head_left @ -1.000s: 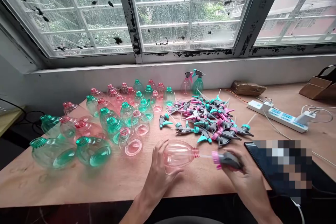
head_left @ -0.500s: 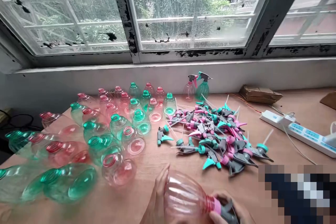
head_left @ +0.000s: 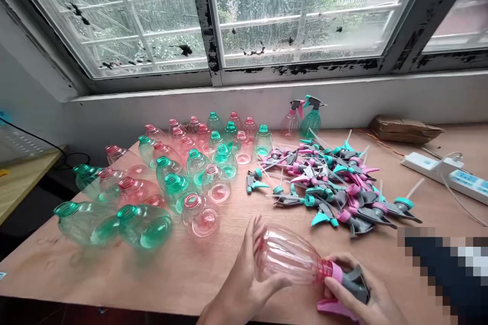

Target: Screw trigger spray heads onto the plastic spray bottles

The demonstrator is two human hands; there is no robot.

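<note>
A clear pink spray bottle point(head_left: 290, 254) lies tilted on its side between my hands, its neck toward the right. My left hand point(head_left: 247, 274) cups the round base, fingers behind it and thumb stretched along the front. At the neck, my right hand point(head_left: 369, 289) grips the grey and pink trigger sprayer point(head_left: 354, 282) by its pink collar, with the pink trigger pointing down. The sprayer sits on the bottle's mouth; how tight it is I cannot tell. Just beyond lies a heap of loose trigger sprayers point(head_left: 324, 177) in grey, pink and turquoise.
Several open pink and green bottles point(head_left: 200, 216) stand on the left of the wooden table point(head_left: 160, 279). Two bottles with sprayers fitted point(head_left: 310, 122) stand by the wall. A brown paper package point(head_left: 406, 129) and a white power strip point(head_left: 430, 167) lie at the right.
The view has shifted left and down, so more of the bottle, both hands and the table's front edge show. My left thumb has come into view, as has the pink trigger.
</note>
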